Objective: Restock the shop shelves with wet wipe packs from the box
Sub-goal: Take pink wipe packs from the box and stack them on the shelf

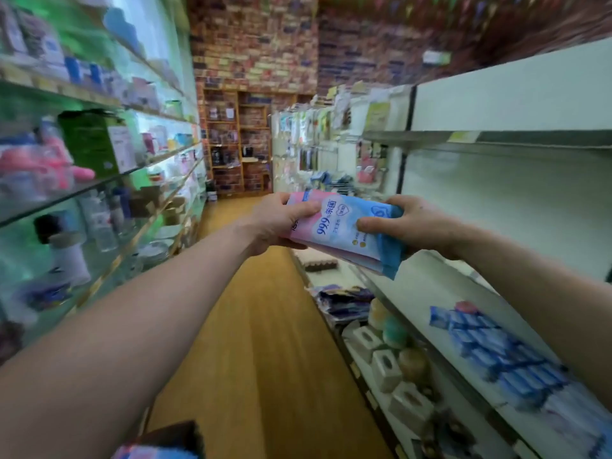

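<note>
I hold a small stack of pink-and-blue wet wipe packs (341, 226) out in front of me, above the aisle beside the right-hand shelving. My left hand (278, 223) grips the stack's left end, thumb on top. My right hand (407, 223) grips its right end, fingers curled over the blue edge. A row of blue wet wipe packs (496, 352) lies on the white shelf (430, 293) at the lower right. The box (165, 442) shows at the bottom edge, with pink and blue packs inside.
Glass shelves (99, 183) with bottles and toys line the left side. Lower right shelves hold white tissue boxes (384, 369) and round items. A wooden floor (265, 326) runs to a brick-patterned back wall with wooden racks (238, 140).
</note>
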